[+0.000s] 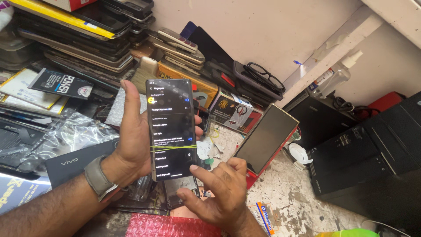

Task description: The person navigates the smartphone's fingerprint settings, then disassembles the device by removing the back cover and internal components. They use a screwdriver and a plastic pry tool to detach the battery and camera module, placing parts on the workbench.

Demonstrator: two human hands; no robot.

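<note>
My left hand [131, 140] holds a black smartphone [171, 127] upright, thumb along its left edge and fingertips curling round the right edge. Its lit screen shows a dark settings list, and a yellow rubber band crosses the lower part. My right hand [219, 193] hovers just below and right of the phone, its index finger reaching to the lower right corner of the screen; whether it touches the glass I cannot tell. A grey watch band sits on my left wrist.
Stacks of old phones and screens [87, 39] fill the back left. A dark tablet [267, 138] leans at the right, by black boxes [364, 149]. Glasses [263, 77] and a spray bottle [335, 79] lie near the wall. Red bubble wrap [166, 226] lies at the front edge.
</note>
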